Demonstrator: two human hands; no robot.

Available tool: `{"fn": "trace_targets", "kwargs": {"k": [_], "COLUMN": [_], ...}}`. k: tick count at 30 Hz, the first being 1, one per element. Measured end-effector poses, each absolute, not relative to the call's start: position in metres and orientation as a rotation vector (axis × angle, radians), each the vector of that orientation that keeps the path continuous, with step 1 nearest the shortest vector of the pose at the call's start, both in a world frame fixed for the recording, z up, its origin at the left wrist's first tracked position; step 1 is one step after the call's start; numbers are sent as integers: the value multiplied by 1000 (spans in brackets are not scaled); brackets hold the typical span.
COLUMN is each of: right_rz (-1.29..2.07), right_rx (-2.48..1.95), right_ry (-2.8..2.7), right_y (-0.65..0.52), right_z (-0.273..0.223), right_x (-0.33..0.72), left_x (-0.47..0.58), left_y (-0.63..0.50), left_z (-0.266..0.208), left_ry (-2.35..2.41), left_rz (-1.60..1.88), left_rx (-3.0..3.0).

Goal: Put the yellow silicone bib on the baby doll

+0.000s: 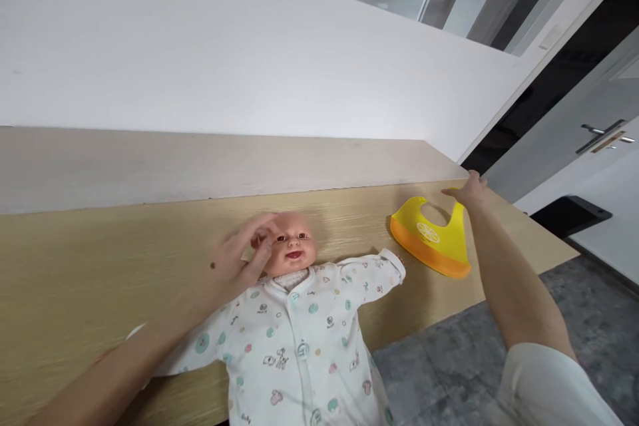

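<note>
A baby doll lies face up at the table's front edge, dressed in a white button-front baby suit with small animal and dot prints. Against the side of its head my left hand is curved, thumb by the cheek and fingers over the temple, slightly blurred. To the right, a yellow silicone bib with an orange pocket and a white citrus print lies on the table. My right hand is at the bib's upper right strap, fingers apart; whether it touches the strap is hard to tell.
The wooden table runs up to a pale raised ledge and a white wall. Beyond the table's right end are a door with a metal handle and a black object. Grey floor shows at the front.
</note>
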State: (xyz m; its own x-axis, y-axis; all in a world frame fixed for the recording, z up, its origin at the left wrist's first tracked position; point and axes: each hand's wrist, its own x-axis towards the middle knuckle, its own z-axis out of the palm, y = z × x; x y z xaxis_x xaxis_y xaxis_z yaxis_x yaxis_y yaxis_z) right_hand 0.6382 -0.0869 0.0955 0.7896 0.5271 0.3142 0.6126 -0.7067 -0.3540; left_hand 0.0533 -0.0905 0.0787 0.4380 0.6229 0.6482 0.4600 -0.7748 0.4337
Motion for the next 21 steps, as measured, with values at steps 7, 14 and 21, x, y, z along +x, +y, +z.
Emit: {"fn": "trace_targets", "kwargs": {"k": [7, 14, 21], "right_rz": [-462, -259, -228], "right_rx": [-2475, -2218, -2366], "right_ry": [-966, -1346, -1132], "right_y": [-69, -69, -80], "right_z": [90, 49, 34], "right_x": [603, 541, 506], "left_x": [49, 54, 50], "left_y": [-86, -89, -81], "left_z": [80, 84, 74], "left_ry": [914, 959, 910], "left_rz": [1340, 1301, 1317], "left_rx": [2488, 2467, 2492]}}
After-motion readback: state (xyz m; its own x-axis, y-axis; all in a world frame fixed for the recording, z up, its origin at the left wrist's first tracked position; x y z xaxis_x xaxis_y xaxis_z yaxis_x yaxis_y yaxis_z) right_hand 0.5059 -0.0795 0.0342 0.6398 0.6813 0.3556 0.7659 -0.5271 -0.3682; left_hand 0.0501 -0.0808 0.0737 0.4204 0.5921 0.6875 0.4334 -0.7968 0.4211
